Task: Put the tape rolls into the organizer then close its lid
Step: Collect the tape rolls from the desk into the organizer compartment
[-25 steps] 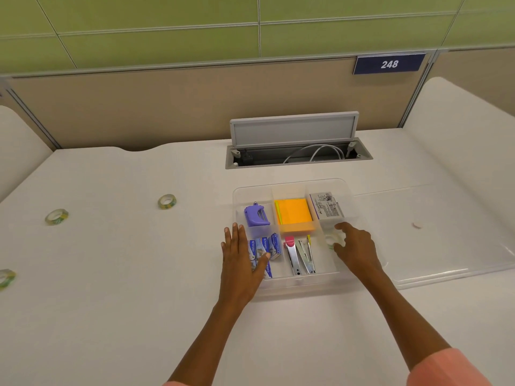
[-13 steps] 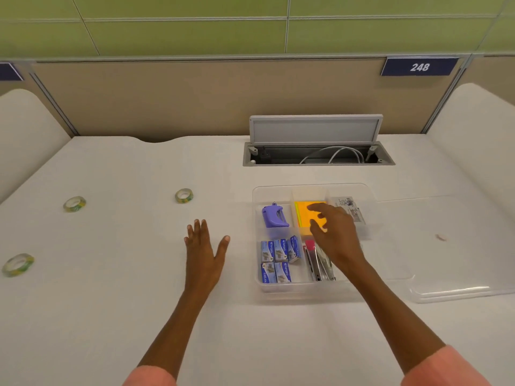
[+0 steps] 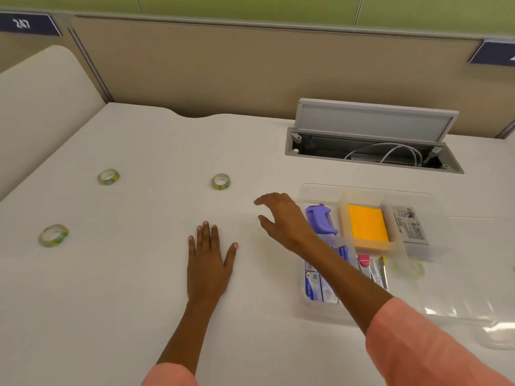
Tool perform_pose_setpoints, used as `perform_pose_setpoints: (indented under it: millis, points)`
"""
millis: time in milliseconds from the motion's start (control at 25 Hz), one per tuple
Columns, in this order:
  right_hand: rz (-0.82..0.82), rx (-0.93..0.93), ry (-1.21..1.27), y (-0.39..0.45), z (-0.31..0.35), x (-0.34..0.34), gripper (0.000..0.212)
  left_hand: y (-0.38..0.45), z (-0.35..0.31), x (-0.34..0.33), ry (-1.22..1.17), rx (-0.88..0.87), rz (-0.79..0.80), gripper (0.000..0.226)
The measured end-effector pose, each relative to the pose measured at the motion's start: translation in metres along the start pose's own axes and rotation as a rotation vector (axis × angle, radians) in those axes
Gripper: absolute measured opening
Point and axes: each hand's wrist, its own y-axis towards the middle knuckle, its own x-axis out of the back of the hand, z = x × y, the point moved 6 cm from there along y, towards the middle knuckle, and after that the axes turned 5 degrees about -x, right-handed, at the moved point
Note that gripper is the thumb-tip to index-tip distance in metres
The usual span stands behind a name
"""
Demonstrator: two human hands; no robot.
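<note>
Neither grip is grasping anything: the left hand (image 3: pixel 207 267) is lying flat on the bench (image 3: pixel 111 288), and the right hand (image 3: pixel 281 218) is hovering with fingers spread, its forearm crossing the organizer (image 3: pixel 418 199). Three tape rolls (image 3: pixel 220 181) are sitting on bare bench at ten to eleven o'clock, a fourth roll (image 3: pixel 409 267) is lying inside the organizer, and the lid (image 3: pixel 457 310) is resting at four o'clock.

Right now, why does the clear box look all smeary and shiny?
Head view: the organizer looks smeared, likely motion blur; its lid shows white glare; the right hand is soft-edged; the desk edges bend from the wide lens.
</note>
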Motion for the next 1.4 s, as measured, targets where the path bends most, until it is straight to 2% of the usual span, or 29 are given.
perform_pose_setpoints:
  millis: [280,440,600,1040,1240,1400]
  points:
    - [0.140,-0.004,-0.124,0.065,0.008,-0.061,0.047,0.003,0.002,-0.002,0.027,0.014,-0.012,0.072]
    - [0.044,0.015,-0.248,0.097,0.013,-0.072,0.045,0.003,0.004,-0.005,0.023,0.035,-0.003,0.070]
    - [0.027,0.024,-0.266,0.107,0.013,-0.076,0.040,0.004,0.004,-0.007,0.032,0.042,-0.007,0.070]
    - [-0.004,0.028,-0.160,0.060,0.004,-0.064,0.024,0.003,0.003,-0.003,0.029,0.017,-0.026,0.069]
    - [-0.034,-0.062,0.078,0.034,-0.002,-0.040,0.037,0.002,0.001,0.000,-0.009,0.009,-0.003,0.072]
    - [-0.177,-0.042,0.209,0.002,-0.008,0.004,0.044,-0.002,-0.008,0.008,-0.043,0.036,0.004,0.090]
